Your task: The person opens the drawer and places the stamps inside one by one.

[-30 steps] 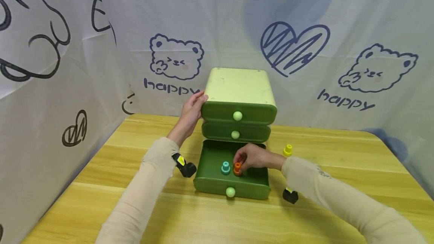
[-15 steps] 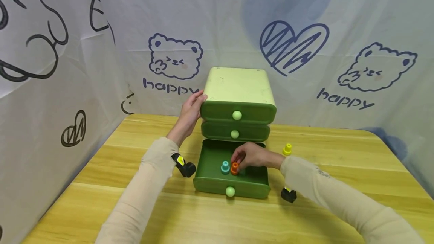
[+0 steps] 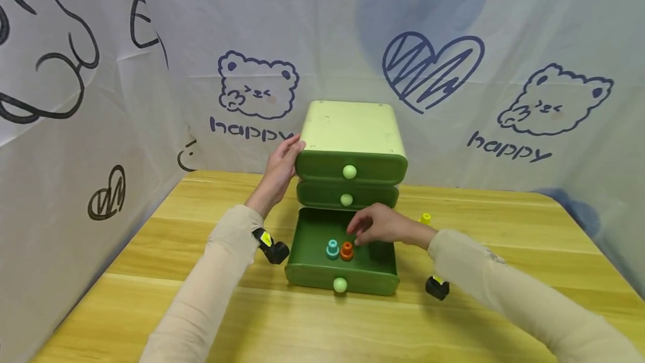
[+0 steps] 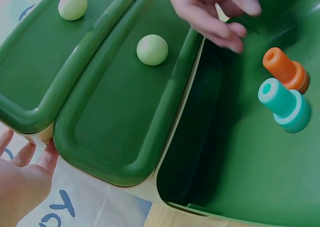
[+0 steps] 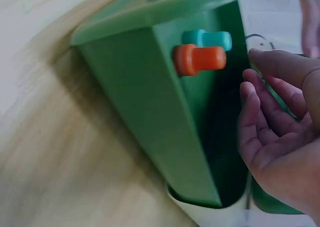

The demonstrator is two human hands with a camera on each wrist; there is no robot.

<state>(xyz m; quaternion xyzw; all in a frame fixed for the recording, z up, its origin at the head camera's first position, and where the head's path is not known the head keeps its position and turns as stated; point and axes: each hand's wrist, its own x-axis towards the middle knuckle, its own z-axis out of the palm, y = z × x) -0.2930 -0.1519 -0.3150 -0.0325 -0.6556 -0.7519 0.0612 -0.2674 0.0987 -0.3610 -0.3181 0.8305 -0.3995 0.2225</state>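
A small cabinet (image 3: 353, 128) with a cream top and green drawers stands on the table. Its bottom drawer (image 3: 312, 280) is pulled out. Inside that drawer, a teal stepped peg (image 3: 332, 250) and an orange one (image 3: 346, 251) stand upright side by side. My left hand (image 3: 279, 172) rests against the cabinet's upper left side, its fingertips touching the edge in the left wrist view. Over the drawer, my right hand (image 3: 380, 226) is apart from the orange peg, with fingers loosely bent and nothing between them. A yellow peg (image 3: 425, 218) is partly hidden behind the right wrist.
Two upper drawers, the top one (image 3: 322, 167) and the middle one (image 3: 322, 195), are pushed in, each with a round pale knob. The wooden table (image 3: 282, 324) spreads around the cabinet. A white cloth (image 3: 342, 27) with drawings hangs behind.
The orange peg shifted left, closer to the teal one. My right hand then let it go and drew back up and to the right. My left hand stays at the cabinet.
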